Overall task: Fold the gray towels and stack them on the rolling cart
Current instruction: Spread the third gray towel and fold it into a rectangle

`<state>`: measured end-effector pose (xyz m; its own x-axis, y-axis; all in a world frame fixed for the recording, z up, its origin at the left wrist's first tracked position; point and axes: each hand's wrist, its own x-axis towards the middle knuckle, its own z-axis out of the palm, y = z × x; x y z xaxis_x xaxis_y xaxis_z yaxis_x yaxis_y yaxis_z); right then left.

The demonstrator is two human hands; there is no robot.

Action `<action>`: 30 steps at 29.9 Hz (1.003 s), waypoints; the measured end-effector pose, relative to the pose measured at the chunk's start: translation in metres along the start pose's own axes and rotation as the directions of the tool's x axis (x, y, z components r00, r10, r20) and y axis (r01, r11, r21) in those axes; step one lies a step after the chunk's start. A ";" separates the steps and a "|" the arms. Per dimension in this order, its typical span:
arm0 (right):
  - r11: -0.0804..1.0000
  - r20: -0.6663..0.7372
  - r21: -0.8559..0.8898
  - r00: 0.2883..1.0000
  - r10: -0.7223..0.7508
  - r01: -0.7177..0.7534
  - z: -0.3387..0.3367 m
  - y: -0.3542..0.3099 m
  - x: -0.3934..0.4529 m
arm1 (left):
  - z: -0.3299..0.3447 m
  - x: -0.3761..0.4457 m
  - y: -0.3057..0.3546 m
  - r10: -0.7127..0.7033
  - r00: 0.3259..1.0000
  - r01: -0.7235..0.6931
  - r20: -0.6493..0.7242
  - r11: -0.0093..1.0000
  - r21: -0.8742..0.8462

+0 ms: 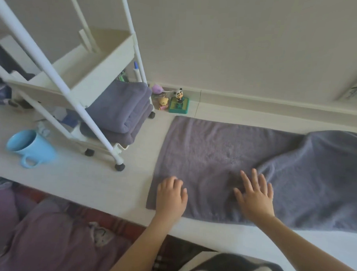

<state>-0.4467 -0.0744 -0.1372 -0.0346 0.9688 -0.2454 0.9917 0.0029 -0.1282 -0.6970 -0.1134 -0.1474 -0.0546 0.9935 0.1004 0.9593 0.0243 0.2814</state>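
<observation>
A gray towel [209, 149] lies spread flat on the pale tabletop [73, 182], its right part rumpled and raised in a fold. My left hand [171, 194] rests palm down near the towel's front left corner, fingers slightly curled. My right hand [255, 194] lies flat on the towel's middle front with fingers apart, just left of the rumpled part. The white rolling cart [78, 75] stands at the left, and two folded gray towels [121, 110] are stacked on its bottom shelf.
A light blue mug [32, 147] lies on its side left of the cart. Small toy figures [175, 101] stand by the wall behind the towel. Purple bedding [46, 232] lies below the table's front edge.
</observation>
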 end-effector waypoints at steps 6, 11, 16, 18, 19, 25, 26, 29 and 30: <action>0.942 0.049 -0.111 0.945 0.325 -0.318 0.014 0.025 -0.028 | 0.028 0.002 -0.011 -0.030 0.954 -0.020 0.300 0.987 0.161; 0.958 -0.010 -0.211 0.980 0.197 -0.195 0.006 -0.002 -0.042 | 0.013 0.024 -0.015 -0.176 0.984 0.172 0.039 0.981 0.090; 0.980 -0.078 -0.052 0.979 0.187 -0.191 -0.001 0.009 -0.024 | 0.022 0.048 0.017 0.037 0.991 -0.040 0.126 0.999 0.021; 0.976 -0.059 -0.036 0.975 0.214 -0.217 0.003 0.029 -0.019 | 0.033 0.047 0.020 0.023 0.970 -0.043 0.241 0.996 0.079; 0.968 -0.044 -0.042 0.968 0.247 -0.248 0.007 0.040 -0.020 | 0.036 0.047 0.016 -0.015 0.966 -0.018 0.256 0.992 0.126; 0.851 -0.008 -0.003 0.851 0.525 -0.525 0.016 0.074 -0.042 | 0.033 0.056 0.011 -0.130 0.971 0.104 0.200 0.985 0.139; 0.849 0.004 0.007 0.849 0.529 -0.529 0.018 0.074 -0.044 | 0.035 0.057 0.025 -0.078 0.977 0.062 0.199 0.994 0.086; 0.884 -0.054 0.054 0.883 0.466 -0.464 0.013 0.073 -0.038 | 0.042 0.057 0.060 0.097 0.970 -0.099 0.225 0.995 -0.001; 0.892 -0.061 0.056 0.890 0.452 -0.449 0.012 0.080 -0.036 | 0.046 0.057 0.067 0.129 0.960 -0.136 0.248 0.991 0.009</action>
<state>-0.3678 -0.1117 -0.1502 0.4247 0.8787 -0.2180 0.8931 -0.4461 -0.0583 -0.6234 -0.0495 -0.1672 0.1402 0.9847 -0.1035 0.9603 -0.1097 0.2565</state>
